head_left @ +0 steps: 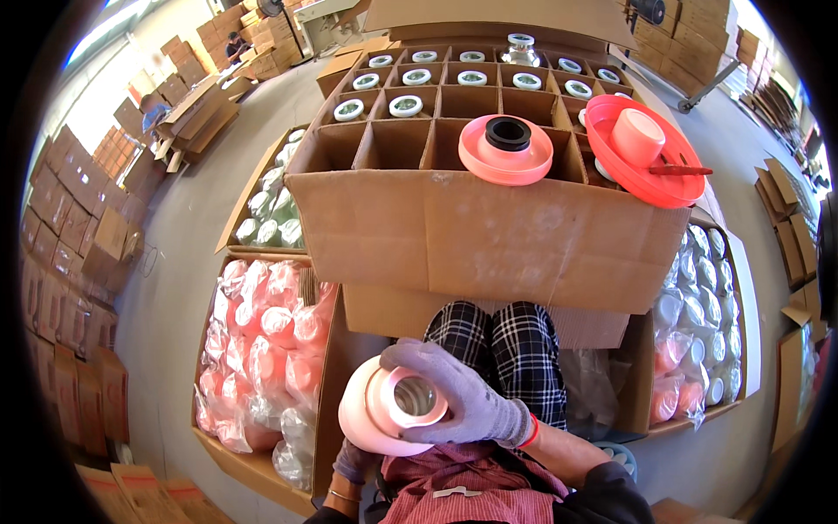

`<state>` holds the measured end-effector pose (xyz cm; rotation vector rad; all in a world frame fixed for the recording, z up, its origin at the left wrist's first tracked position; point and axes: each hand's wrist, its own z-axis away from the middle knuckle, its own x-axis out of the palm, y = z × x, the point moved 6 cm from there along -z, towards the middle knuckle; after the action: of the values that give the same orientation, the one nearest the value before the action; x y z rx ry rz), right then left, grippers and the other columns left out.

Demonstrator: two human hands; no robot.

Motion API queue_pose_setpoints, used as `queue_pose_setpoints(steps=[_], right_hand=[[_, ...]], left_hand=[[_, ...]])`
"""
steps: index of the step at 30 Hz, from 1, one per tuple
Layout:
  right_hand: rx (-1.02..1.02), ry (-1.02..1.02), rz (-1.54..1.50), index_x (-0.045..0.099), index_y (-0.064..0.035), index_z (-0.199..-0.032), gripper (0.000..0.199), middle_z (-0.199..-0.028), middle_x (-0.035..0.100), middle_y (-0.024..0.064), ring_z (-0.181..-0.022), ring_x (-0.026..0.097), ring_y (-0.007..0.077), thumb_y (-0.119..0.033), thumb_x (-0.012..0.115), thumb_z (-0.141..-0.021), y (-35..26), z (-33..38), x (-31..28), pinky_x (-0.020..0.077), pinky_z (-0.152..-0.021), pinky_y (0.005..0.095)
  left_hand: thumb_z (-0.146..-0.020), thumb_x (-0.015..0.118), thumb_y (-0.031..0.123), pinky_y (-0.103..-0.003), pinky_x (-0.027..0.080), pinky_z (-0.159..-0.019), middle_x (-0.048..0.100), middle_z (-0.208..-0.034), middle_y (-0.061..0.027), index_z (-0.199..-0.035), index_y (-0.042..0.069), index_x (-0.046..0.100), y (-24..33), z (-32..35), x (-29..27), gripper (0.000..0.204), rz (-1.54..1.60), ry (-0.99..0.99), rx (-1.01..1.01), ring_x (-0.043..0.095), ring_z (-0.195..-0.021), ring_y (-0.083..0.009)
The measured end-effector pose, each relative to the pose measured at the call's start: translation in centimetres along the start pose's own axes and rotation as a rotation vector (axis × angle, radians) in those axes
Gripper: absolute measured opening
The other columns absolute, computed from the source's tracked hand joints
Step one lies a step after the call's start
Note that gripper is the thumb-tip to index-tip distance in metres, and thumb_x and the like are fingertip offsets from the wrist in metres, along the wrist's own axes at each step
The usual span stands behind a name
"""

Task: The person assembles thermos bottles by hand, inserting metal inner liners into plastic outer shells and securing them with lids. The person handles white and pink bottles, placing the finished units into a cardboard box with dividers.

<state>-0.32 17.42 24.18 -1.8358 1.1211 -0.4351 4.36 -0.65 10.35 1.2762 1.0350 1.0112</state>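
Both my hands wear grey knit gloves. My right hand (463, 397) wraps over the top of a pink plastic base with a clear glass jar (384, 410) set in it, low in the picture above my lap. My left hand (353, 460) holds the same piece from underneath and is mostly hidden by it. In front of me stands a large cardboard box with a grid of dividers (419, 144); several far cells hold jars with white lids (406, 106). A pink base with a black ring (506, 148) lies on the dividers. A red-orange dish (642, 153) rests on the box's right corner.
At my left an open carton holds pink parts in plastic bags (262, 341), with a carton of clear jars (271, 201) behind it. Another carton of wrapped jars (698, 314) stands at my right. Stacked cardboard boxes (70, 227) line the left side, and a person (236, 44) works far back.
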Motion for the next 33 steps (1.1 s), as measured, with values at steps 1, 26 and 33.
queue_pose_setpoints(steps=[1,26,33], right_hand=[[0.005,0.02,0.016,0.041,0.001,-0.145,0.085,-0.137,0.051,0.019,-0.127,0.05,0.036,-0.028,0.085,-0.079,-0.1,-0.2,-0.4,0.0406,-0.108,0.0437],[-0.024,0.269,1.207,0.06,-0.0041,-0.102,0.024,-0.109,0.057,0.0181,-0.098,0.058,0.0366,-0.014,0.069,-0.083,-6.2,1.2,-16.3,0.049,-0.087,0.0476],[0.387,-0.141,0.913,0.052,-0.0184,-0.144,0.056,-0.129,0.053,0.021,-0.121,0.053,0.0358,-0.018,0.059,-0.088,2.6,-16.4,-24.5,0.0461,-0.103,0.0419]], left_hand=[[-0.086,0.073,0.018,-0.037,0.051,-0.097,0.06,-0.132,-0.013,-0.131,0.002,0.056,0.0,-0.1,-0.1,0.05,0.015,0.011,-0.008,0.063,-0.113,-0.0238],[-0.086,0.069,0.045,-0.043,0.054,-0.079,0.071,-0.099,-0.0149,-0.101,0.006,0.07,6.3,-12.2,13.2,0.042,-0.99,-1.143,-0.005,0.069,-0.093,-0.0331],[-0.086,0.072,0.037,-0.041,0.05,-0.069,0.067,-0.09,-0.0097,-0.105,0.006,0.064,6.4,-13.0,12.9,0.037,-0.92,-1.121,-0.067,0.066,-0.082,-0.0298]])
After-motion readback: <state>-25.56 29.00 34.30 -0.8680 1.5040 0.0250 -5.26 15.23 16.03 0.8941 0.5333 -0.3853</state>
